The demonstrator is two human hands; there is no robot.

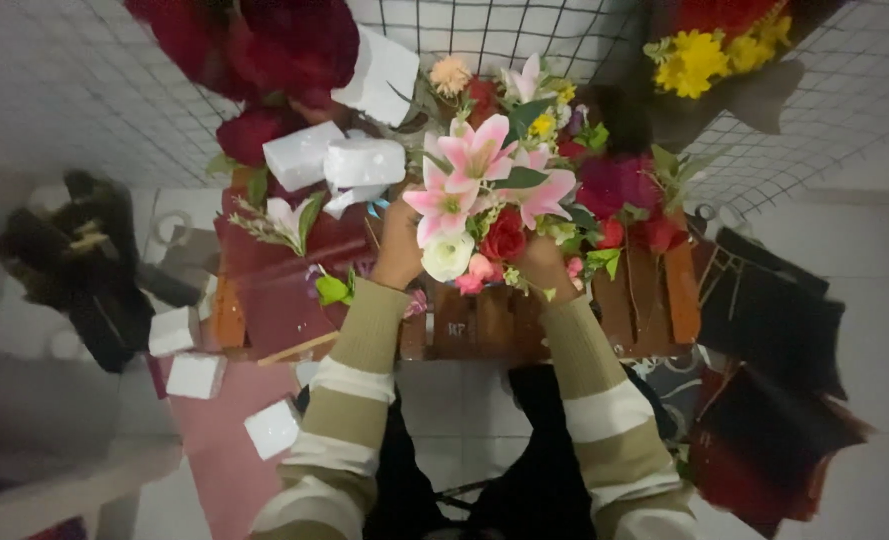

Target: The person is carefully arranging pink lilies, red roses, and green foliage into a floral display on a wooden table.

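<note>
Fingers [402, 245] under flower arrangement [485, 200]

lilies [480, 170]: were pink and white
rose [448, 256]: was white
round flower [506, 238]: was red
far flowers [703, 55]: were yellow
sleeves [350, 385]: had tan and white stripes
foam blocks [197, 375]: were white
crate [655, 300]: was brown
wall grid [465, 30]: was black on white

- My left hand [398, 250] is bare, with no ring or glove showing.
- My right hand [545, 268] is bare too.
- Both sleeves [350, 400] are knitted, in wide olive and white stripes.
- My trousers [540, 480] are dark, nearly black.
</note>
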